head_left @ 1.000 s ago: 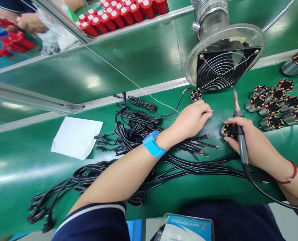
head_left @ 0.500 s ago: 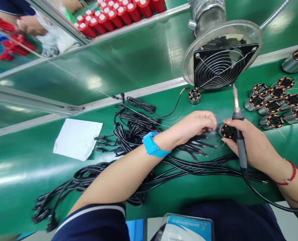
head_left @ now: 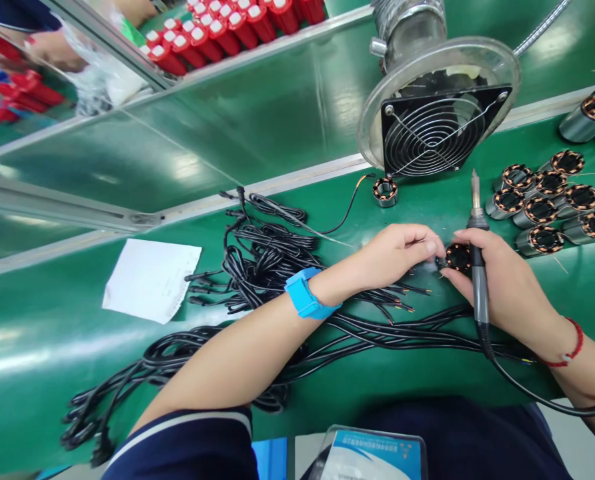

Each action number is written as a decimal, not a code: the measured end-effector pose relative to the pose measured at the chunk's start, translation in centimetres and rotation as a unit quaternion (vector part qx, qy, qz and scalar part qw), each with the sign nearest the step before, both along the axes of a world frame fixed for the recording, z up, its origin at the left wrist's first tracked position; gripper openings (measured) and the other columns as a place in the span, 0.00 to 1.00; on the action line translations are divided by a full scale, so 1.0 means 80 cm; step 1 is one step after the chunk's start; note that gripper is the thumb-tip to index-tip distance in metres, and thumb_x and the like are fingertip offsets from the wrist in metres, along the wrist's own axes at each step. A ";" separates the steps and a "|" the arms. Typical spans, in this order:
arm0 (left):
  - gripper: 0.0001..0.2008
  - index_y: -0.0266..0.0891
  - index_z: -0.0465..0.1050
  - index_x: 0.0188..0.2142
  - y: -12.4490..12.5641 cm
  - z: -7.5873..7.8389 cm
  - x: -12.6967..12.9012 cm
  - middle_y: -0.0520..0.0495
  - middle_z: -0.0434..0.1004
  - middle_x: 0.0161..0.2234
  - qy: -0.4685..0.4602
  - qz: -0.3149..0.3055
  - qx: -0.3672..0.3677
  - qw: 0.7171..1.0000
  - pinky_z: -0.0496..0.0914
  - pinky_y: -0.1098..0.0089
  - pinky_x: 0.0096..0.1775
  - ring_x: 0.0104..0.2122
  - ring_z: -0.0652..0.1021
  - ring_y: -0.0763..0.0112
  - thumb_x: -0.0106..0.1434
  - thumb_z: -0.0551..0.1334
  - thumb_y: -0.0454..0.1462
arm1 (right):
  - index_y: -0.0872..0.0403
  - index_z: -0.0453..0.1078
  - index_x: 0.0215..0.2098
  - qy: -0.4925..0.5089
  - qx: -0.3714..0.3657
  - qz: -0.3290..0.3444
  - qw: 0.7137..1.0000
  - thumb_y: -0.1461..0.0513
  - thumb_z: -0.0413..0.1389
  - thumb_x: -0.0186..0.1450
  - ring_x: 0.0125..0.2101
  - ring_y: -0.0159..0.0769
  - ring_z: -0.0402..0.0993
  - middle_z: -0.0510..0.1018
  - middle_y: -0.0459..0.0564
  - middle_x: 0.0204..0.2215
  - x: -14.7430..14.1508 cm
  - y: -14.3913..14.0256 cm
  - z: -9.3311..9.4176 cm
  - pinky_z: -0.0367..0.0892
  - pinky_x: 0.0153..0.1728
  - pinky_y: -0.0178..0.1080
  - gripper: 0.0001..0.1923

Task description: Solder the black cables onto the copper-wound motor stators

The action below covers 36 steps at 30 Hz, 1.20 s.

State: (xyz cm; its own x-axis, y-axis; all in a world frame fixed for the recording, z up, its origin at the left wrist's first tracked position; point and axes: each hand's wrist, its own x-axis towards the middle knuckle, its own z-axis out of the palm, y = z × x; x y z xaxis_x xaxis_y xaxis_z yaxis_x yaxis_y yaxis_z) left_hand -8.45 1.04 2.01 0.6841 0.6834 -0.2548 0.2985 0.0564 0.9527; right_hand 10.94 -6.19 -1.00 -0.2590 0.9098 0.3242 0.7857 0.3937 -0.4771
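At the green bench [head_left: 377,381]: one motor stator [head_left: 459,257], between thumb and fingers of the right hand [head_left: 510,283], curled round a soldering iron [head_left: 480,283]. Left hand [head_left: 402,257], fingertips nearly closed beside the stator, contents indistinct

The tabletop [head_left: 32,313] looks glossy, the cylinders [head_left: 527,245] smooth metal, the cables [head_left: 255,257] sleek plastic.

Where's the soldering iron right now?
In the head view, the soldering iron is right of centre, in the person's right hand, tip pointing up. It stands immediately right of a copper-wound stator and below the black fan guard.
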 end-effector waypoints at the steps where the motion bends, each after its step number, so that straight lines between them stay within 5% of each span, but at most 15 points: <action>1: 0.10 0.35 0.70 0.33 -0.002 0.000 0.002 0.52 0.70 0.29 0.014 0.011 0.002 1.000 0.63 0.73 0.34 0.30 0.68 0.77 0.65 0.56 0.39 | 0.51 0.60 0.55 -0.001 0.002 -0.007 1.000 0.58 0.58 0.64 0.41 0.45 0.75 0.75 0.53 0.41 0.000 0.000 0.000 0.74 0.41 0.47 0.23; 5: 0.10 0.36 0.67 0.28 -0.013 0.001 0.006 0.55 0.66 0.24 0.082 -0.038 0.055 0.994 0.60 0.74 0.29 0.26 0.65 0.77 0.62 0.60 0.40 | 0.50 0.60 0.56 0.007 0.006 -0.034 0.999 0.58 0.59 0.63 0.42 0.45 0.76 0.76 0.54 0.45 0.000 0.001 0.000 0.74 0.43 0.47 0.24; 10: 0.09 0.35 0.72 0.32 -0.001 0.013 -0.005 0.48 0.74 0.33 0.104 -0.117 0.203 0.967 0.66 0.71 0.40 0.35 0.72 0.73 0.65 0.54 0.30 | 0.52 0.61 0.56 0.003 0.005 -0.022 1.000 0.57 0.59 0.63 0.41 0.46 0.76 0.76 0.55 0.44 -0.003 0.001 0.001 0.74 0.42 0.48 0.25; 14: 0.10 0.37 0.73 0.34 0.024 0.028 -0.027 0.47 0.75 0.35 0.142 -0.034 0.295 0.944 0.66 0.69 0.42 0.37 0.73 0.71 0.65 0.53 0.30 | 0.53 0.62 0.54 -0.007 0.002 -0.007 1.000 0.57 0.57 0.64 0.41 0.47 0.76 0.76 0.55 0.43 -0.002 0.003 0.001 0.74 0.41 0.51 0.21; 16: 0.08 0.37 0.74 0.35 0.029 0.033 -0.035 0.48 0.76 0.35 0.199 -0.031 0.289 0.936 0.66 0.70 0.40 0.36 0.73 0.71 0.64 0.55 0.32 | 0.53 0.62 0.54 -0.003 0.006 0.001 1.000 0.57 0.57 0.65 0.42 0.47 0.76 0.76 0.55 0.43 0.001 0.006 -0.001 0.74 0.42 0.52 0.21; 21: 0.08 0.36 0.75 0.37 0.017 0.032 -0.039 0.44 0.76 0.39 0.370 -0.238 0.239 0.866 0.62 0.70 0.33 0.34 0.74 0.68 0.61 0.61 0.38 | 0.50 0.57 0.59 0.037 -0.025 0.011 0.999 0.55 0.59 0.63 0.49 0.50 0.74 0.75 0.55 0.48 0.015 0.011 -0.008 0.72 0.48 0.55 0.28; 27: 0.08 0.38 0.74 0.40 0.015 0.053 -0.049 0.46 0.77 0.41 0.380 -0.208 0.244 0.868 0.59 0.70 0.32 0.35 0.73 0.68 0.63 0.60 0.37 | 0.49 0.54 0.62 0.061 -0.001 0.005 0.998 0.54 0.63 0.60 0.51 0.47 0.74 0.76 0.58 0.49 0.026 0.011 -0.005 0.69 0.51 0.49 0.36; 32: 0.04 0.38 0.75 0.32 0.007 0.061 -0.047 0.46 0.77 0.32 0.434 -0.293 0.206 0.827 0.55 0.69 0.27 0.29 0.71 0.69 0.58 0.61 0.33 | 0.47 0.54 0.62 0.096 0.024 -0.006 0.995 0.57 0.65 0.59 0.51 0.47 0.74 0.76 0.57 0.48 0.030 0.012 -0.002 0.66 0.53 0.51 0.38; 34: 0.06 0.38 0.74 0.29 0.008 0.068 -0.051 0.48 0.75 0.28 0.405 -0.279 0.211 0.845 0.54 0.69 0.27 0.25 0.68 0.71 0.59 0.59 0.31 | 0.46 0.55 0.62 0.094 0.039 -0.009 0.995 0.57 0.65 0.58 0.48 0.45 0.75 0.77 0.56 0.47 0.031 0.013 0.000 0.66 0.53 0.50 0.38; 36: 0.07 0.39 0.73 0.27 0.015 0.081 -0.064 0.50 0.71 0.25 0.334 -0.225 0.201 0.893 0.55 0.69 0.27 0.23 0.66 0.73 0.59 0.59 0.31 | 0.47 0.56 0.62 0.087 0.057 -0.015 0.994 0.58 0.64 0.59 0.45 0.44 0.76 0.78 0.56 0.45 0.032 0.014 0.003 0.68 0.50 0.48 0.36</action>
